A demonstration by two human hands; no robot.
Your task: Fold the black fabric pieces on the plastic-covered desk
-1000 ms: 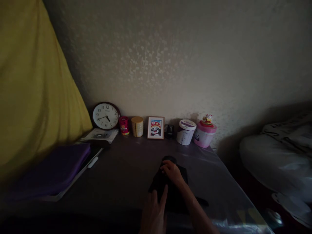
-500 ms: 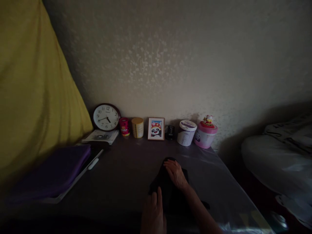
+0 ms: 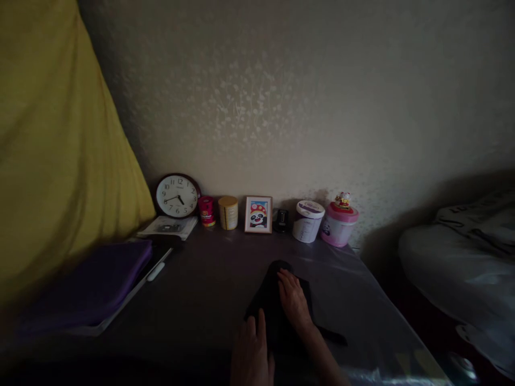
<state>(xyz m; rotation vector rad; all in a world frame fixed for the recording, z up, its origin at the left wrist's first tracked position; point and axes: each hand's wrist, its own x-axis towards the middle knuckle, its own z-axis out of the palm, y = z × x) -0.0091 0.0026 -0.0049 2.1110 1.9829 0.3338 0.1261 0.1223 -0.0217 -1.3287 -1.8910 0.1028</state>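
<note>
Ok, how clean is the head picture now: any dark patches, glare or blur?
Head view: dim overall, so the flat black item under the bare right hand shows little detail; head view: glare streaks the shiny grey table cover at its near right; head view: the round, dark-rimmed white clock has readable numerals, so no heavy blur there.

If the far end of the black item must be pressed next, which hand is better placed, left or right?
Probably the right hand: it lies over the black item, close to the far end. The left hand is lower in the picture, farther from that end.
</note>
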